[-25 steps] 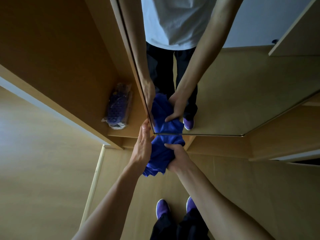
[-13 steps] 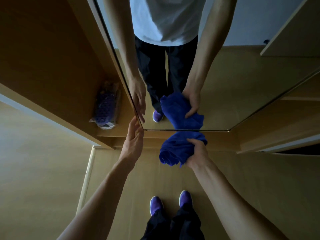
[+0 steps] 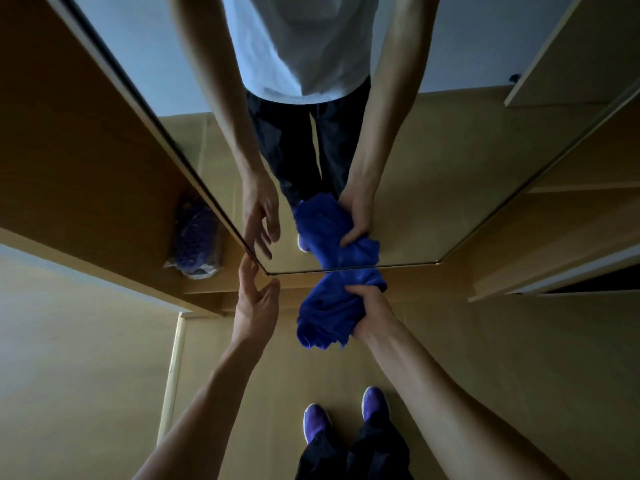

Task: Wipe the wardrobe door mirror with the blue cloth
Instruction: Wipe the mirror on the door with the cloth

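Blue cloth [image 3: 330,308] at mirror [image 3: 433,168] bottom edge

Mirror [image 3: 433,185] runs off the top edge, so I can't see its full height. Both forearms are cut by the bottom edge. Right hand [image 3: 372,313]: palm and most fingertips buried in the blue cloth [image 3: 329,310]. Can't tell whether the left hand [image 3: 256,303] touches the door edge [image 3: 194,174]. Bagged item [image 3: 195,237] beside the door: dim, contents unreadable. Trouser legs [image 3: 374,452] cover the heels of the shoes [image 3: 317,422].
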### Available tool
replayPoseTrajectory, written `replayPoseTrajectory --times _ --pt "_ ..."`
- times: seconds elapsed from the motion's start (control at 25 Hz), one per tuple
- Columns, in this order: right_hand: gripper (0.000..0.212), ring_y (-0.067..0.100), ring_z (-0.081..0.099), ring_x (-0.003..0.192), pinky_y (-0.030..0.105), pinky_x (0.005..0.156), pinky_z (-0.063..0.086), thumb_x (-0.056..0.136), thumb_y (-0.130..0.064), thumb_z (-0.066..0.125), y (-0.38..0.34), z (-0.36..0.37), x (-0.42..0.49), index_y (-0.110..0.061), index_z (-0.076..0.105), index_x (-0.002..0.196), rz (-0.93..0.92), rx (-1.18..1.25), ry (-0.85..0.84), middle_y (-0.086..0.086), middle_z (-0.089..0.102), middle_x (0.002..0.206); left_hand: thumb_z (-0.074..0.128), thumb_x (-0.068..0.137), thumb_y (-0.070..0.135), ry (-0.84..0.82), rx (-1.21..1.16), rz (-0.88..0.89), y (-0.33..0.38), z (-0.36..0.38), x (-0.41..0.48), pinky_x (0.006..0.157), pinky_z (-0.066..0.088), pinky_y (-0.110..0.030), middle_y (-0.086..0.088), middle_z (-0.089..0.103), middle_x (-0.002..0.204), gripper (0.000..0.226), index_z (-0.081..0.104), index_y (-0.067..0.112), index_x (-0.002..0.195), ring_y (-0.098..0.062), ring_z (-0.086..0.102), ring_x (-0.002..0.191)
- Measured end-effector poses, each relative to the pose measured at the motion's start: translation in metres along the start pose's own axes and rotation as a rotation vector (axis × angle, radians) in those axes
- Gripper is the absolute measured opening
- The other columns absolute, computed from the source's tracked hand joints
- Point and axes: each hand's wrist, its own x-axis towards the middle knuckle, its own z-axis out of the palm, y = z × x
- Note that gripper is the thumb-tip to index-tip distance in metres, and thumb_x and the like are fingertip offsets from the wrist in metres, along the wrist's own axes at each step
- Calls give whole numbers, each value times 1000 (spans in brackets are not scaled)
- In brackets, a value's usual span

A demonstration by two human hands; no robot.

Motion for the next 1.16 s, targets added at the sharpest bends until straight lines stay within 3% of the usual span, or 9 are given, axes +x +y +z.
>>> replayPoseTrajectory --times 0.04,0.12,0.28,0.36,0.48,0.68,0.96,1.16 --pt "32 38 64 113 49 104 49 91 -8 57 -9 -13 -2 1 63 121 -17 18 14 21 67 119 55 102 15 12 13 15 -2 2 0 78 46 -24 4 39 155 69 20 44 155 27 57 84" --pt "27 37 66 104 51 101 50 92 -10 57 -29 -37 -6 -1 65 115 -50 49 49 19 69 111 56 100 10 20 35 25 -3 7 0 67 44 -21 2 38 156 75 18 44 155 21 59 71" --pt "24 36 68 92 44 76 57 92 -15 58 -56 -66 -13 -4 66 112 -74 104 103 18 69 108 58 99 9 12 62 14 -2 9 1 73 49 -29 -4 32 162 84 10 50 155 13 64 72" --pt "28 37 68 99 45 81 58 92 -16 59 -57 -68 -14 -3 66 116 -76 110 100 19 69 114 59 99 9 7 77 -2 -1 9 -1 75 49 -29 -4 30 164 87 7 50 156 9 65 73" --pt "37 38 65 114 51 102 50 91 -14 61 -50 -59 -10 -2 63 126 -62 63 94 19 68 123 60 99 12 14 66 -30 3 17 -4 75 50 -30 -4 25 166 90 4 52 155 0 62 85" --pt "32 38 65 115 50 105 49 90 -10 62 -38 -40 -10 -3 66 121 -5 -40 34 19 70 120 62 98 20 55 -13 -139 6 35 -6 108 46 -52 -14 25 165 94 -6 49 156 -26 53 129" --pt "37 41 62 119 54 107 46 93 -9 58 -70 -74 -16 -1 61 129 -57 -38 99 22 65 129 60 96 26 91 -43 -266 11 72 -12 107 47 -54 -6 35 163 100 -19 41 156 -35 57 125" --pt "38 39 66 111 53 101 51 90 -11 63 -89 -102 -16 -2 61 127 -110 -66 196 20 67 124 60 99 27 -9 -90 -367 14 111 -18 109 46 -53 -13 48 151 78 11 19 159 -33 55 128"
